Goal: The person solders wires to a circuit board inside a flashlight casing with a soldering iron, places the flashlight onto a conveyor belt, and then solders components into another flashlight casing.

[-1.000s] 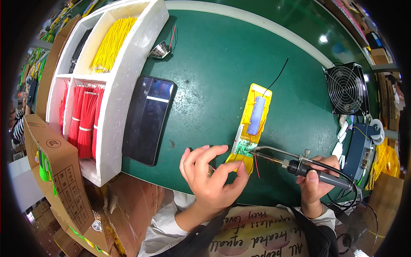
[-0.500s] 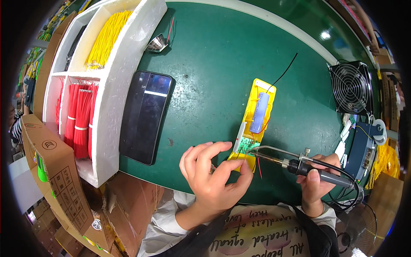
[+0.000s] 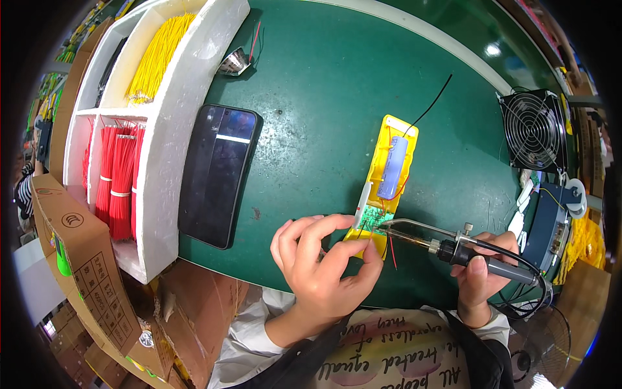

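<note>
Grey-handled soldering iron (image 3: 447, 251) at green board (image 3: 370, 216) in yellow casing (image 3: 378, 201)

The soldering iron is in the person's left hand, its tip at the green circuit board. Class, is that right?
Wrong hand: the head view shows the soldering iron in the right hand. Its tip is indeed at the green circuit board.

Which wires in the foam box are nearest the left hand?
The red wires, in the near part of the foam box; yellow wires and black wires lie farther from the left hand.
</note>
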`<state>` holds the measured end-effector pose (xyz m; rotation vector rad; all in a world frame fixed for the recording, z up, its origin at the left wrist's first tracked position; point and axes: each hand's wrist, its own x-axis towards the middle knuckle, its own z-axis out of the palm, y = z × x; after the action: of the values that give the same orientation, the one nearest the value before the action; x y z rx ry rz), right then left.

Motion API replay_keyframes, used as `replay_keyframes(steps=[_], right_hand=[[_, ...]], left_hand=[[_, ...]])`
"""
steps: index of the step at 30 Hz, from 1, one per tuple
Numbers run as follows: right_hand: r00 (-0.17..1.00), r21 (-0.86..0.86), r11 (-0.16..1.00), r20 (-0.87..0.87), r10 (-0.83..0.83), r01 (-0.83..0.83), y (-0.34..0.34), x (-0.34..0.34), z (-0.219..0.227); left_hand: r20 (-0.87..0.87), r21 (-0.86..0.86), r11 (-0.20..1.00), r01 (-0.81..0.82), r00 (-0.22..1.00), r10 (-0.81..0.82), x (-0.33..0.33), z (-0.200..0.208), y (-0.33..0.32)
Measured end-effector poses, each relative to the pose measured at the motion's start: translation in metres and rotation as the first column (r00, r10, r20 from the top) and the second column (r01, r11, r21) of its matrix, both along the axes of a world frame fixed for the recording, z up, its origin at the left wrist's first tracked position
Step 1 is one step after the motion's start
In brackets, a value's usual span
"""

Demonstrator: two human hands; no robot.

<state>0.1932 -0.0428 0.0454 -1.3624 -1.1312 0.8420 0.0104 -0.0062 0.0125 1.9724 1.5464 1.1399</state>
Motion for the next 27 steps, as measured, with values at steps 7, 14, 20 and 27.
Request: replay_keyframes(steps=[7, 14, 20, 27], right_hand=[[1.0, -0.006, 1.0, 0.025, 0.002, -0.002, -0.0008, 0.001, 0.0002], [0.999, -0.004, 1.0, 0.047, 0.013, -0.012, -0.0003, 0.0009, 0.0012], [0.997, -0.01, 1.0, 0.076, 0.021, -0.021, -0.0009, 0.0003, 0.0029], [0.985, 0.007, 0.999, 0.167, 0.04, -0.042, -0.0005, 0.0005, 0.0062]], left_hand=[[-0.002, 0.0, 1.0, 0.004, 1.0, -0.004, 0.0007, 0.0003, 0.0003], [0.008, -0.009, 1.0, 0.002, 1.0, -0.002, 0.0017, -0.0003, -0.0002], [0.002, -0.014, 1.0, 0.003, 1.0, -0.003, 0.0006, 0.0015, 0.0002], [0.002, -0.016, 1.0, 0.01, 1.0, -0.01, 0.0012, 0.0014, 0.0003]])
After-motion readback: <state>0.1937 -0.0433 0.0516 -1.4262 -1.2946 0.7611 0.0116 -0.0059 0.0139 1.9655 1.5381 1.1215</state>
